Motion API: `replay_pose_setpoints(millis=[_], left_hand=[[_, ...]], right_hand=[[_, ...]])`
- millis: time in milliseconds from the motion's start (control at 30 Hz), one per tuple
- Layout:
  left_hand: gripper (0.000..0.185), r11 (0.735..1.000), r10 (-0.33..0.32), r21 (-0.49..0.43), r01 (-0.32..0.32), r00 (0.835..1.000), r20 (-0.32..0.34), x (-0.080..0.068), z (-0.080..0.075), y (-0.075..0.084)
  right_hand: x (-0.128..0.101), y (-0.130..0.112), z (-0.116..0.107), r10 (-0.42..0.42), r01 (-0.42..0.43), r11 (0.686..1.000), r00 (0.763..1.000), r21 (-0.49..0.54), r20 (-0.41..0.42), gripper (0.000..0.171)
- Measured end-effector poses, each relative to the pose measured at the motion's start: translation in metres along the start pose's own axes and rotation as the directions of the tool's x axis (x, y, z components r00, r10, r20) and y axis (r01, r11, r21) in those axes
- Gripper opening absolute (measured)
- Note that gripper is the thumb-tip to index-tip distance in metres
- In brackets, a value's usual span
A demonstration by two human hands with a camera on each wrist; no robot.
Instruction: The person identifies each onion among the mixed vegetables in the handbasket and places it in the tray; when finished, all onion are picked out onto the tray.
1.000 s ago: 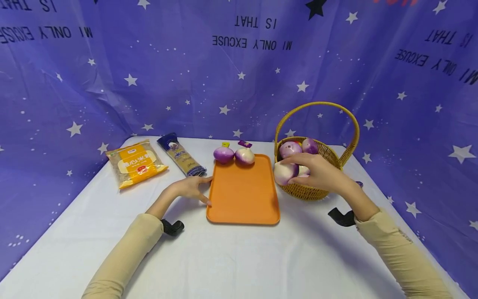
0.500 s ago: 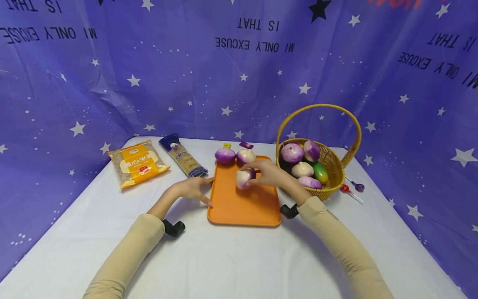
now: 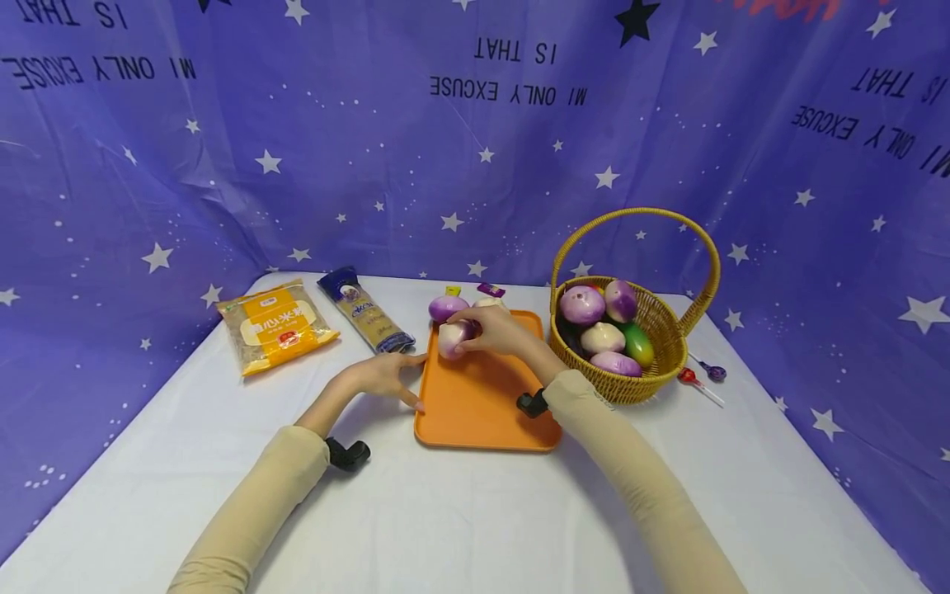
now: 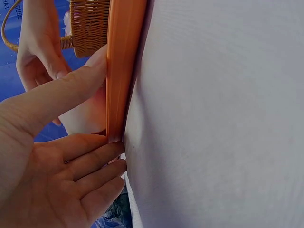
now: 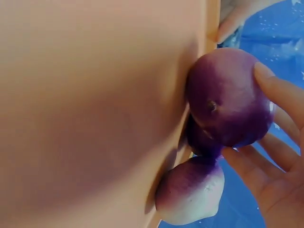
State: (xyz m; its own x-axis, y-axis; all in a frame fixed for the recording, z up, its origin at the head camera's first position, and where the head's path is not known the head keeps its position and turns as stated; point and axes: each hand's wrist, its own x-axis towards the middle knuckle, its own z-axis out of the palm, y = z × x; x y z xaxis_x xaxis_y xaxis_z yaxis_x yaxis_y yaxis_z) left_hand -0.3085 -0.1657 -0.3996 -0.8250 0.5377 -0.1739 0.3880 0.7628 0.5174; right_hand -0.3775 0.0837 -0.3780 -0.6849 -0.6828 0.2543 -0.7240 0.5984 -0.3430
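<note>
My right hand holds a purple-and-white onion between thumb and fingers, over the far left part of the orange tray. In the right wrist view the held onion appears low against the tray, though contact cannot be told. Two other onions sit at the tray's far end: a purple one and a paler one, partly hidden by my hand. My left hand touches the tray's left edge with thumb and fingers spread; the left wrist view shows its fingertips against the rim.
Right of the tray stands a handled wicker basket with several onions and a green-yellow item. Two lollipops lie beside it. An orange-yellow food bag and a blue-ended pasta packet lie left. Small wrapped sweets lie behind the tray.
My right hand has carried the onion left from the basket's rim, across the tray to its far left part. The left hand has stayed at the tray's edge.
</note>
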Motion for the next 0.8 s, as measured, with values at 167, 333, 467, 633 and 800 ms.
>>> replay_pose_setpoints(millis=[167,333,467,633,800], left_hand=[[0.099,1.0,0.003,0.003,-0.003,1.0,-0.004,0.0012,0.0004,-0.0004],[0.1,1.0,0.002,0.012,-0.002,1.0,-0.004,0.0009,-0.0002,-0.0012],[0.1,1.0,0.0,0.012,0.0,1.0,-0.006,0.0,-0.0014,-0.0017],[0.1,1.0,0.001,0.01,-0.001,1.0,-0.006,0.0013,-0.0001,-0.0019],[0.1,1.0,-0.003,0.003,0.003,1.0,0.005,0.0011,0.0013,0.0004]], right_hand=[[0.0,-0.0008,0.0045,0.032,-0.032,0.999,0.999,0.001,-0.006,0.058],[-0.0031,-0.0008,0.0033,-0.001,0.001,1.0,1.0,0.015,0.007,0.059],[-0.003,0.0003,0.0019,-0.021,0.021,1.0,1.0,0.003,-0.005,0.059],[-0.0008,0.0029,0.0037,-0.005,0.005,1.0,0.999,-0.008,0.032,0.059],[-0.0057,0.0009,0.0005,-0.008,0.008,1.0,0.999,-0.014,0.031,0.059]])
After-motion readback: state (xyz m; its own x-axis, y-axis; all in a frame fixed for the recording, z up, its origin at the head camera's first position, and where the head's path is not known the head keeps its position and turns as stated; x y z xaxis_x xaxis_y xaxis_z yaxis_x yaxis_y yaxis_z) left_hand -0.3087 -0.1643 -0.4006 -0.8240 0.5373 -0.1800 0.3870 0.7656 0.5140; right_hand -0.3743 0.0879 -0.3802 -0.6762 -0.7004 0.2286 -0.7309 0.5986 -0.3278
